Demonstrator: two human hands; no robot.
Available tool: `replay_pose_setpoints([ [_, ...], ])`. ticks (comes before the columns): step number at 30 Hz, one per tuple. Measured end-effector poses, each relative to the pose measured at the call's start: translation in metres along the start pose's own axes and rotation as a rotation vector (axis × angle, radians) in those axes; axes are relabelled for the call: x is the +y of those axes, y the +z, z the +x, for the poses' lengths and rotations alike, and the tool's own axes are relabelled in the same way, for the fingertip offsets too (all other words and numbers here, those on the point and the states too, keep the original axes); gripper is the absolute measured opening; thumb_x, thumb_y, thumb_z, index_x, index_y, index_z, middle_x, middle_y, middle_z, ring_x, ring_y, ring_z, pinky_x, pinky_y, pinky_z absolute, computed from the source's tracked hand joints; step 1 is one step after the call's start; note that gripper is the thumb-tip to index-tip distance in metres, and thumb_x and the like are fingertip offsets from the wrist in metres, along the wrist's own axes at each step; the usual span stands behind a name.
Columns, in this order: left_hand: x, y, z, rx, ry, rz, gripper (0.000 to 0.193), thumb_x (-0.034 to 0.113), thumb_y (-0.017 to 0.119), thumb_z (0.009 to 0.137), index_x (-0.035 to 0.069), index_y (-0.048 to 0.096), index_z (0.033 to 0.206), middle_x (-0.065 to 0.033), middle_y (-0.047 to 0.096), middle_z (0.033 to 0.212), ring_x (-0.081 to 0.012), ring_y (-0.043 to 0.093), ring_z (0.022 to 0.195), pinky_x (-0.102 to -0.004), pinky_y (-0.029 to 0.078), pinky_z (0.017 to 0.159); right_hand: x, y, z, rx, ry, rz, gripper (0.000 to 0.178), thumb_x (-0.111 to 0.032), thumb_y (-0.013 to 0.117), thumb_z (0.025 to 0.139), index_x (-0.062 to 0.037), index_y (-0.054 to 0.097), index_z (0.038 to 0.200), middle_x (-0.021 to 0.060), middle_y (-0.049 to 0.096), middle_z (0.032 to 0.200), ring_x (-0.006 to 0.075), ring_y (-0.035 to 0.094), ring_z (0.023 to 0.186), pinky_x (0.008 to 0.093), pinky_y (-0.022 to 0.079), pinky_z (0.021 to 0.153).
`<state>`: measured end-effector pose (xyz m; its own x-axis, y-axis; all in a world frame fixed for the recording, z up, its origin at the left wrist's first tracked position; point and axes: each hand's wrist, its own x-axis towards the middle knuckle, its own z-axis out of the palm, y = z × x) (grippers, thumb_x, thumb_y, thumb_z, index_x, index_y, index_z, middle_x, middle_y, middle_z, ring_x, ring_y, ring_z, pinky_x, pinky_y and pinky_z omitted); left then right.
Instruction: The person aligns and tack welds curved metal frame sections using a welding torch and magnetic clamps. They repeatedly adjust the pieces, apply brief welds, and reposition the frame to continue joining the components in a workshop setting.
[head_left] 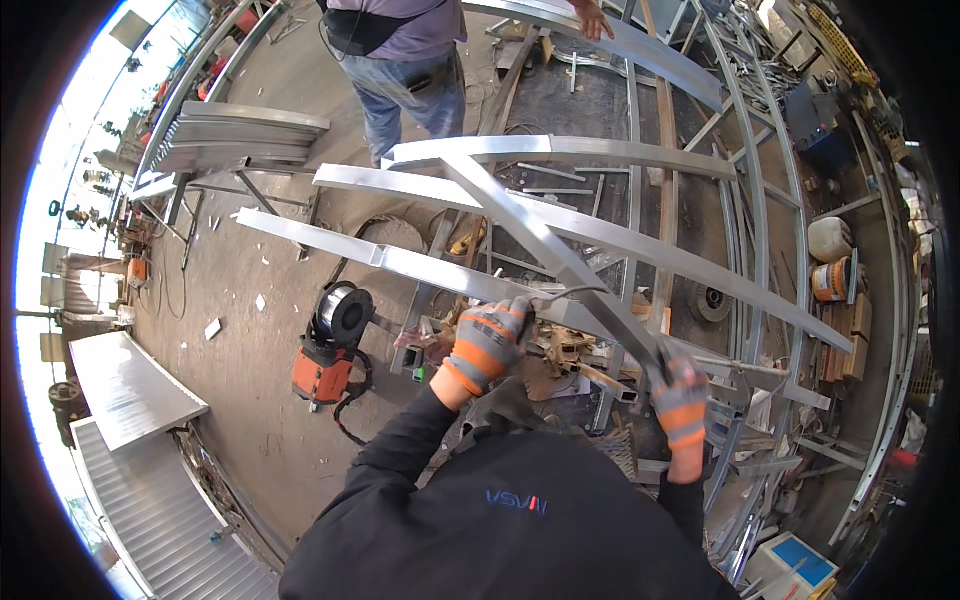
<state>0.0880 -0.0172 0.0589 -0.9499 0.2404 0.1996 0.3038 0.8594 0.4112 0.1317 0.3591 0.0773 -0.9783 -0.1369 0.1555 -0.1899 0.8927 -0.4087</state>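
My left hand (486, 347), in a grey and orange glove, is closed beside a long metal channel (400, 257). A thin curved grey piece (578, 291) runs right from its fingertips. Whatever lies inside that grip is hidden. My right hand (682, 398), gloved alike, wraps round the near end of a diagonal metal profile (535, 238). This profile slants away to the far left, crossing over another long metal profile (690, 262). Beyond them lies a third metal profile (620, 148).
An orange wire feeder (322, 377) with a wire spool (344, 312) stands on the floor at left. Across the profiles stands another person (415, 85), one hand (592, 20) on a beam. Stacked profiles (240, 140) rest on a stand at far left. Cut scraps (565, 350) lie before me.
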Motion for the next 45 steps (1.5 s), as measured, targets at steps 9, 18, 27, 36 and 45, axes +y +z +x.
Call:
replay_pose_setpoints([
  [9,-0.02,0.002,0.007,0.115,0.074,-0.107,0.019,0.019,0.085,0.094,0.009,0.075,0.107,-0.0141,0.071,0.079,-0.0388,0.072,0.072,-0.0522,0.056,0.065,0.046,0.149,0.149,-0.148,-0.219,-0.266,0.032,-0.037,0.078,0.099,-0.0169,0.082,0.123,0.0139,0.083,0.115,0.039,0.075,0.113,0.0533,0.057,0.107],
  [18,-0.001,0.005,0.007,0.083,0.067,-0.09,0.022,0.021,0.082,0.098,0.009,0.074,0.115,-0.0164,0.079,0.09,-0.0398,0.078,0.079,-0.05,0.06,0.069,0.127,0.165,0.133,-0.572,-0.215,0.099,0.055,-0.03,0.077,0.104,-0.0186,0.068,0.157,0.0179,0.077,0.145,0.0433,0.07,0.133,0.053,0.054,0.117],
  [27,0.011,0.011,0.007,0.056,0.024,0.064,0.02,0.019,0.081,0.104,0.01,0.078,0.121,-0.0165,0.08,0.091,-0.0403,0.079,0.077,-0.0498,0.059,0.066,0.164,0.174,0.127,-0.715,0.009,0.023,0.057,-0.037,0.067,0.108,-0.0143,0.066,0.16,0.0234,0.074,0.151,0.0444,0.07,0.14,0.0495,0.054,0.121],
  [36,0.015,0.014,0.004,0.076,-0.003,0.046,0.02,0.021,0.08,0.105,0.008,0.077,0.121,-0.0173,0.082,0.094,-0.0405,0.08,0.082,-0.05,0.061,0.07,0.108,0.13,0.089,-0.723,-0.297,-0.211,0.113,-0.072,0.085,0.089,-0.0059,0.048,0.174,0.024,0.064,0.163,0.0427,0.063,0.149,0.0523,0.05,0.124],
  [45,0.021,0.013,0.005,0.086,-0.067,0.042,0.017,0.025,0.078,0.107,0.009,0.073,0.107,-0.018,0.081,0.091,-0.0423,0.079,0.082,-0.053,0.06,0.069,0.087,0.154,0.055,-0.467,-0.292,-0.508,0.098,-0.048,0.089,0.089,-0.0094,0.05,0.17,0.02,0.069,0.148,0.0394,0.067,0.134,0.0545,0.053,0.11],
])
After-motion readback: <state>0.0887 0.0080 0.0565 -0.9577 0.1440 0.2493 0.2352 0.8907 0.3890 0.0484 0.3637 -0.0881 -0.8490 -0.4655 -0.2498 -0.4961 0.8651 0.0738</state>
